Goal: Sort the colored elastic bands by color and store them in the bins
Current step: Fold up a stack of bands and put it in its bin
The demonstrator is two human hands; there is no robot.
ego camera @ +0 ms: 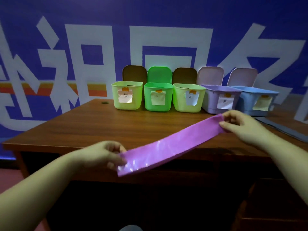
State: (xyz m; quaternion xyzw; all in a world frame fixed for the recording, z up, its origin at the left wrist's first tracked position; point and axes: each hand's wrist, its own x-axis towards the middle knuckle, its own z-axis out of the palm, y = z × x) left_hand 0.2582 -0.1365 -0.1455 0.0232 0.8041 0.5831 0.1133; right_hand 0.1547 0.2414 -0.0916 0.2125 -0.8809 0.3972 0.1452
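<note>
A wide purple elastic band (168,145) is stretched flat above the wooden table (83,129), running from lower left to upper right. My left hand (105,155) pinches its near end over the table's front edge. My right hand (241,125) pinches its far end, just in front of the purple bin (211,104). Along the table's back stand several open bins with paper labels: a pale green bin (116,100), a bright green bin (148,104), another pale green bin (178,102), the purple one and a blue bin (246,104).
Each bin's lid stands raised behind it against the blue wall with large white characters. Flat dark grey sheets (286,129) lie on the table's right end. A small round hole cover (105,102) sits at the back left of the tabletop.
</note>
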